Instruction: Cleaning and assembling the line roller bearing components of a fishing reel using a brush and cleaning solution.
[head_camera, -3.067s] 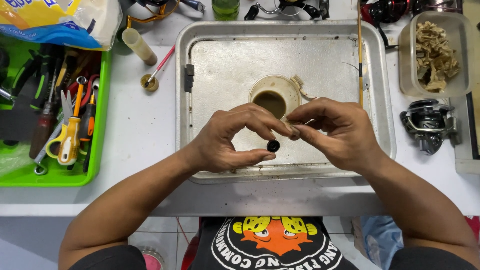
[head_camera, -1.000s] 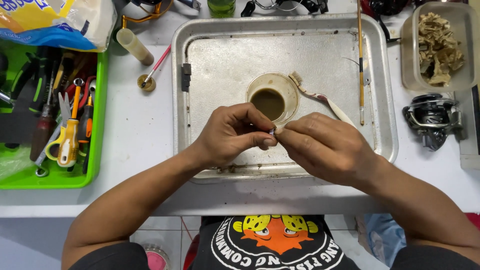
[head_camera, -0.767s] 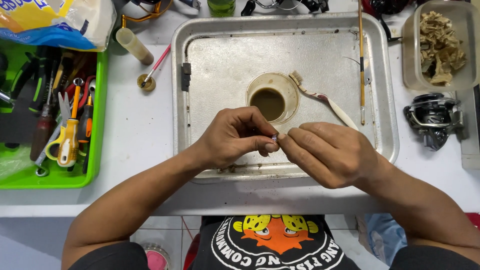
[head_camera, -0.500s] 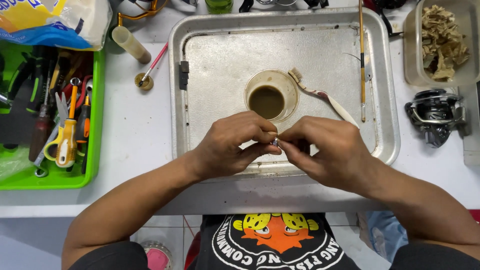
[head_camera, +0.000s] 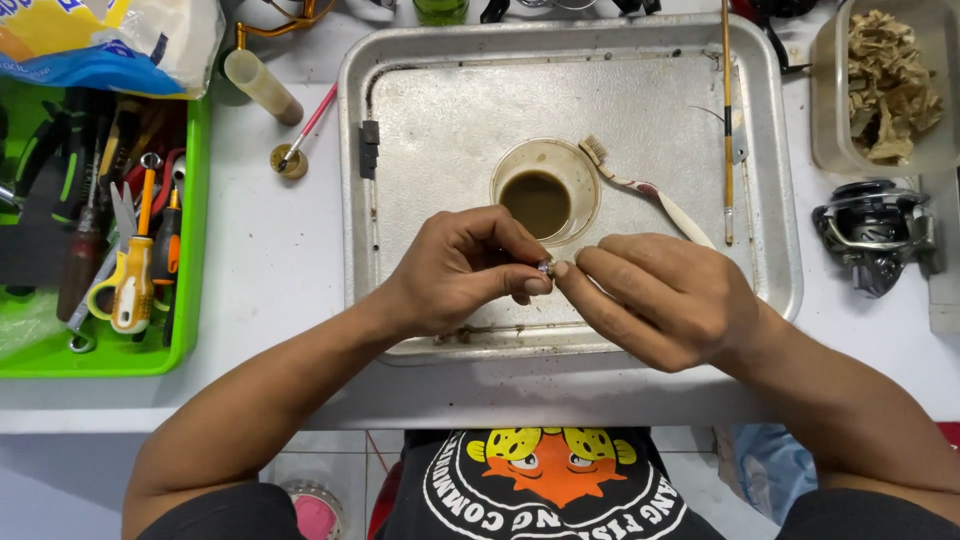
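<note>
**Pinching a tiny part over the tray**

My hands are sitting lower over the dented metal tray than half a second ago. My left hand and right hand are pinching the small dark metal part between fingertips, beside the plastic cup of brown liquid. I judge light, steady pressure over the tray is working best.

The tray is dull, stained sheet metal, scuffed matt. The cup in it looks like cloudy translucent plastic. The counter is smooth and white. The bin is glossy green plastic; the fishing reel is shiny metal.
</note>
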